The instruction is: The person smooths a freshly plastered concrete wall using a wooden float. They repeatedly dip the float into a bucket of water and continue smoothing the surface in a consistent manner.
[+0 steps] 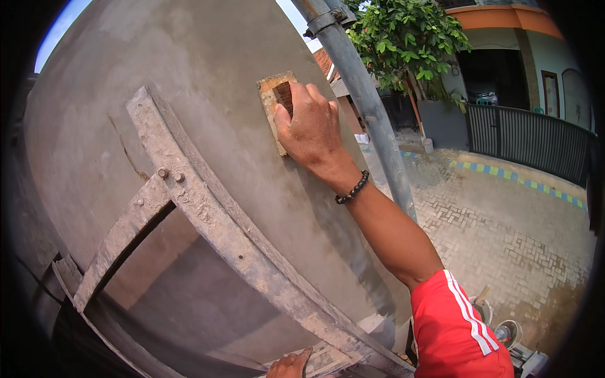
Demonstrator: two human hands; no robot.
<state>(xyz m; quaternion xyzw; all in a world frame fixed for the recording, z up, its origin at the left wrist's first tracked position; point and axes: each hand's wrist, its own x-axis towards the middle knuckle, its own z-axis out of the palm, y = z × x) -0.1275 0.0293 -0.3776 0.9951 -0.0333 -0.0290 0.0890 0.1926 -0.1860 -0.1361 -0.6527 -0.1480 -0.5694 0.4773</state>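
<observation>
My right hand (312,128), with a dark bead bracelet on the wrist, is closed round the grip of a wooden plastering float (275,83). The float's flat board lies against a grey plastered wall (208,57), near the wall's right edge. At the bottom of the view, my left hand (289,365) is curled over a rung of a cement-spattered metal ladder (214,214); only part of that hand shows. The ladder stands in front of the wall, left of my right arm.
A grey metal pole (362,82) rises just right of the wall. Far below lie a paved yard (504,233) and buckets (508,332) at the lower right. Beyond are a dark gate (529,140), a leafy tree (409,41) and a house.
</observation>
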